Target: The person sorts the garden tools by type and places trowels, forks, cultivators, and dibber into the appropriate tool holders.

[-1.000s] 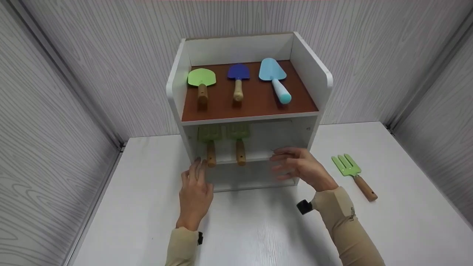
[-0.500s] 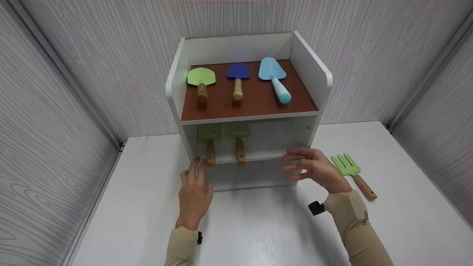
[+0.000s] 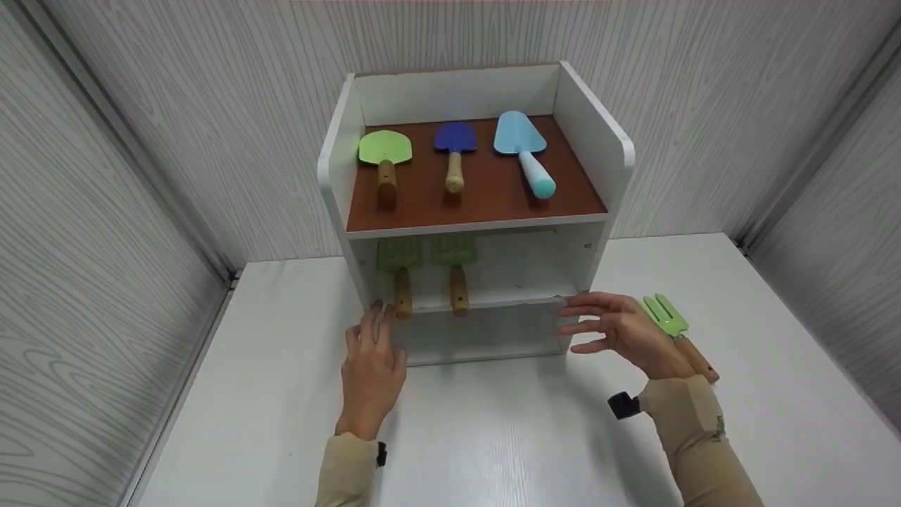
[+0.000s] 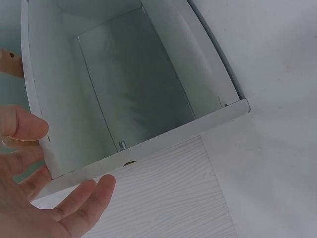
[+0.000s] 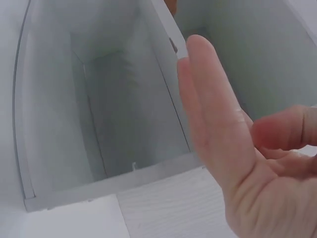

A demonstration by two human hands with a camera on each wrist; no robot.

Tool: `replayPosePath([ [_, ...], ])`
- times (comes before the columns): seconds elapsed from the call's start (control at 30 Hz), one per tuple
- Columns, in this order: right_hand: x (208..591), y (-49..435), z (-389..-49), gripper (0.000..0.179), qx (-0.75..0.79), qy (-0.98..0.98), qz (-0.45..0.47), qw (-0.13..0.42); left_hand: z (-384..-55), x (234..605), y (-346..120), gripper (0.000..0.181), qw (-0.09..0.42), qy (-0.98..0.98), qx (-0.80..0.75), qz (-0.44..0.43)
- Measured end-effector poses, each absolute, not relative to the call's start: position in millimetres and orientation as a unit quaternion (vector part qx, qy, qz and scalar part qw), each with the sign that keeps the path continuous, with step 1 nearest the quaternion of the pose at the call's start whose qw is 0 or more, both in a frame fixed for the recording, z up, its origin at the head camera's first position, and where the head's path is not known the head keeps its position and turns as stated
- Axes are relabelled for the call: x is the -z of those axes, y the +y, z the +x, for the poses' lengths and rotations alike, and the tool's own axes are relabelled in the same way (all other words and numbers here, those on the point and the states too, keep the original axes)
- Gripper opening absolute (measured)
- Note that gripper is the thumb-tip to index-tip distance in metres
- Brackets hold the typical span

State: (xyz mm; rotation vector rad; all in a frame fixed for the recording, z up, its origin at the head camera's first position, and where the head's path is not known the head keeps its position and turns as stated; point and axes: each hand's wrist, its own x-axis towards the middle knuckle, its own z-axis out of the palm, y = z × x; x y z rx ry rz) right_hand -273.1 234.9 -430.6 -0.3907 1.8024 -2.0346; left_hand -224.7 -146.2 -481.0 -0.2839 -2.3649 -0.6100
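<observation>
My left hand rests with its fingertips at the left front edge of a white two-tier cabinet. In the left wrist view its fingers lie on both sides of a panel corner. My right hand, fingers extended and holding nothing, is at the cabinet's right front edge; contact there is unclear. On the middle shelf lie two green hand forks, a left fork and a right fork, handles forward. A third green hand fork lies on the table, partly hidden by my right hand.
On the brown top shelf sit a green trowel, a dark blue trowel and a light blue trowel. The white table surrounds the cabinet. Wood-grain walls stand behind and at both sides.
My right hand has moved right, from before the shelf to the cabinet's right edge, and now covers part of the table fork. The left hand has stayed in place.
</observation>
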Motion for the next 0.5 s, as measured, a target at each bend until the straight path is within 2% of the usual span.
replayPosePath([
  [0.2, 435.6, 247.0, -272.2, 0.047, 0.71, 0.656, -0.136, 0.216, -224.5, 481.4, -145.9, 0.056, 0.336, -0.906, 0.233, -0.108],
  [0.5, 444.0, 276.4, -272.3, 0.038, 0.705, 0.677, -0.081, 0.195, -225.0, 480.5, -145.7, 0.054, 0.333, -0.906, 0.236, -0.107],
])
